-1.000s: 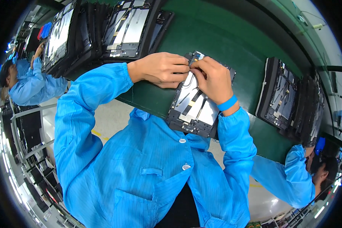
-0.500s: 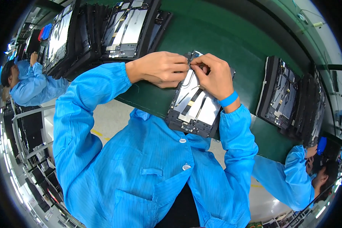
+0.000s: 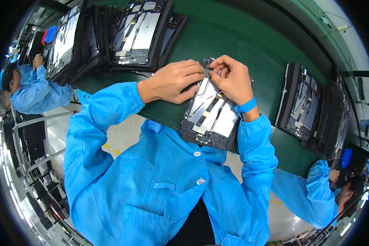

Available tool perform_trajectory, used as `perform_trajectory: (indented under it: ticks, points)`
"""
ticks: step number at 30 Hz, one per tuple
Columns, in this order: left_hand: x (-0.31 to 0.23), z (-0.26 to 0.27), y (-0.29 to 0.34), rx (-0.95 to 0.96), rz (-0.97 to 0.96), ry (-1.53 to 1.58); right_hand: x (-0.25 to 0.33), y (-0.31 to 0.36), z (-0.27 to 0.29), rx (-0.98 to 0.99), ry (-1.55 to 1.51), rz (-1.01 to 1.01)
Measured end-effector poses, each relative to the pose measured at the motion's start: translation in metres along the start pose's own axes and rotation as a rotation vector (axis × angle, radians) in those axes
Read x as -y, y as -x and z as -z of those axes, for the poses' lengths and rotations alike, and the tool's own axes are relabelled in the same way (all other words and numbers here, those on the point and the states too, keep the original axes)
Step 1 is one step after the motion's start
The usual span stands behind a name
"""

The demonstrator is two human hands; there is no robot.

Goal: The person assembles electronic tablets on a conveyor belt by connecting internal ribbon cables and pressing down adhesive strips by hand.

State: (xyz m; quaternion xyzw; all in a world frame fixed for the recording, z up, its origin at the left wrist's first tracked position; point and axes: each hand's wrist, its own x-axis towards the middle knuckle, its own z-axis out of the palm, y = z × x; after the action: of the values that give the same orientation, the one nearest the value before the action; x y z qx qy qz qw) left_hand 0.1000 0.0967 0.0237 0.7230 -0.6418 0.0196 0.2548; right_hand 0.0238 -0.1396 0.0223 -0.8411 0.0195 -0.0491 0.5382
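An opened tablet (image 3: 216,119) lies aslant on the green table in front of me, its silver battery plates, dark ribbon cables and black lower board showing. My left hand (image 3: 174,80) is at its far left edge, fingers bent toward the top corner and thumb lower along the side; it appears to grip that edge. Over the upper right part, my right hand (image 3: 233,80) is closed in a pinch, thumb and forefinger tips together beside a small dark part (image 3: 207,63) at the tablet's top. What lies between those fingertips is too small to tell. A blue band circles my right wrist.
Stacks of similar opened tablets (image 3: 141,35) in black trays stand at the far left, and another stack (image 3: 303,102) leans on the right. The green table (image 3: 233,33) spreads beyond my hands. Co-workers in blue coats (image 3: 41,90) sit at both sides.
My left thumb has spread away from its fingers, and the left forearm has shifted slightly right. The right fingers still pinch near the tablet's top, a little altered in pose.
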Motion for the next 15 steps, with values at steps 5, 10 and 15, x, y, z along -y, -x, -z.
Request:
perform_trajectory:
  ticks: [5,10,15]
  points:
    - [-0.042,0.000,0.011,0.067,0.087,-0.025,0.000,-0.003,-0.001,-0.010,0.048,-0.044]
    - [-0.113,-0.010,0.035,0.314,-0.021,-0.181,0.001,-0.005,-0.003,0.001,0.074,-0.043]
    - [-0.090,-0.020,0.003,0.326,-0.014,-0.370,0.010,-0.018,0.033,-0.213,0.106,0.209]
